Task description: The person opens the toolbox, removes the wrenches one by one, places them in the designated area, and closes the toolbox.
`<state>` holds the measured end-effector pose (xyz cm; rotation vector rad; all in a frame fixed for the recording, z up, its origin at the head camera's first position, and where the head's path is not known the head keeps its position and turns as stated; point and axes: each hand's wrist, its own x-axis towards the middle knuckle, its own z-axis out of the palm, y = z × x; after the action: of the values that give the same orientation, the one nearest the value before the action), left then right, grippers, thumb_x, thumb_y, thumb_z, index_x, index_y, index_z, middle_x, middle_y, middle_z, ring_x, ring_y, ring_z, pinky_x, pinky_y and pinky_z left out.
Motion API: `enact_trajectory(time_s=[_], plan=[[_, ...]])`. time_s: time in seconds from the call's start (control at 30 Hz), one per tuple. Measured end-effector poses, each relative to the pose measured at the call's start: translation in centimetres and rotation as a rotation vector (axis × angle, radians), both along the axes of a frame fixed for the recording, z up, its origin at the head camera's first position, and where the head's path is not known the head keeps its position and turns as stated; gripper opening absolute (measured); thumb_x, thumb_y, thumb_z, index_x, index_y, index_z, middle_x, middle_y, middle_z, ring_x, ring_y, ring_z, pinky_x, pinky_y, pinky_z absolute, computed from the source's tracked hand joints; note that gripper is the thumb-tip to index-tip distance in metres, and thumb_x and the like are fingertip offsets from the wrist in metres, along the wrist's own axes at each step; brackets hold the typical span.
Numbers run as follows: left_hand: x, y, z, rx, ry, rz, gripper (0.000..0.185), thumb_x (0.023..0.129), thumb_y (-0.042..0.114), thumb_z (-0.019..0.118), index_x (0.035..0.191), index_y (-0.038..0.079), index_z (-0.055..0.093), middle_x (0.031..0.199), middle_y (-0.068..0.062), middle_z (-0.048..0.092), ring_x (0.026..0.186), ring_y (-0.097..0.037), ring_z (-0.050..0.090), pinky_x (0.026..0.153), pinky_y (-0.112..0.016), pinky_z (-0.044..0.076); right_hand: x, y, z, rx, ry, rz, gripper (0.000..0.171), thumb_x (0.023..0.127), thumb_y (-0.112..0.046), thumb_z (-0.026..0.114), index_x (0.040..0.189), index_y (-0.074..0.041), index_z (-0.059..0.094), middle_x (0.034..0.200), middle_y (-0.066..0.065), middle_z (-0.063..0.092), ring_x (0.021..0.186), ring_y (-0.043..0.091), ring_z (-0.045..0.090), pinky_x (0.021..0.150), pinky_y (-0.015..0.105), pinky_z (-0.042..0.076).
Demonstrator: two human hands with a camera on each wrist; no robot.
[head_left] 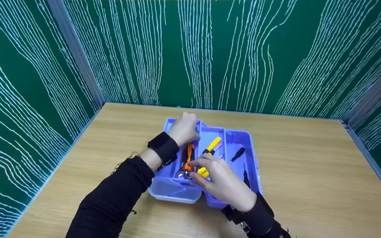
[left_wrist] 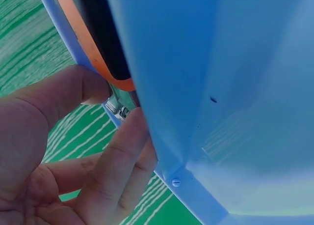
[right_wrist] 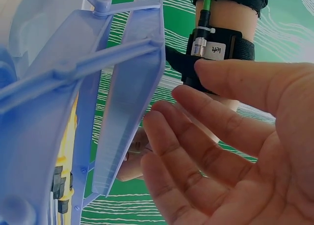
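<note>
The right hand (head_left: 225, 183) is nearest, at 6 o'clock over the blue toolbox (head_left: 248, 155), its fingers loose and holding nothing. The left hand (head_left: 184, 128) curls over the box's far edge at 11 o'clock. The box sits mid-table (head_left: 309, 172), with bare wood all around.

The head view looks forward and down from above at the purple toolbox (head_left: 240, 138) on the wooden table (head_left: 309, 172). Each wrist view sits very close against a toolbox wall (left_wrist: 221, 87) (right_wrist: 132, 87), facing outward toward the green backdrop (right_wrist: 147, 9). All three share the toolbox.
</note>
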<state>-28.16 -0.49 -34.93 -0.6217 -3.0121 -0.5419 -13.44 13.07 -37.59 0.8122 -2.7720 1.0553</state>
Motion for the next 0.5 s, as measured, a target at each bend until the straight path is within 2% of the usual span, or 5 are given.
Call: enact_trajectory(time_s=[0.23, 0.5], plan=[[0.11, 0.13, 0.05, -0.002, -0.006, 0.003, 0.023, 0.078, 0.013, 0.081, 0.085, 0.005, 0.061, 0.076, -0.004, 0.051, 0.064, -0.019, 0.057, 0.052, -0.024, 0.045, -0.03, 0.06, -0.04, -0.005, -0.031, -0.003, 0.027, 0.097, -0.027, 0.068, 0.120, -0.013, 0.071, 0.110, 0.001, 0.070, 0.093, 0.013, 0.065, 0.083, 0.027, 0.060], [0.10, 0.00, 0.06, -0.002, -0.005, 0.003, 0.026, 0.078, 0.018, 0.083, 0.088, 0.004, 0.063, 0.075, -0.003, 0.052, 0.066, -0.017, 0.058, 0.053, -0.023, 0.046, -0.05, 0.13, 0.03, 0.000, -0.025, 0.000, 0.028, 0.097, -0.028, 0.067, 0.120, -0.013, 0.072, 0.105, 0.000, 0.069, 0.090, 0.010, 0.064, 0.079, 0.025, 0.059]])
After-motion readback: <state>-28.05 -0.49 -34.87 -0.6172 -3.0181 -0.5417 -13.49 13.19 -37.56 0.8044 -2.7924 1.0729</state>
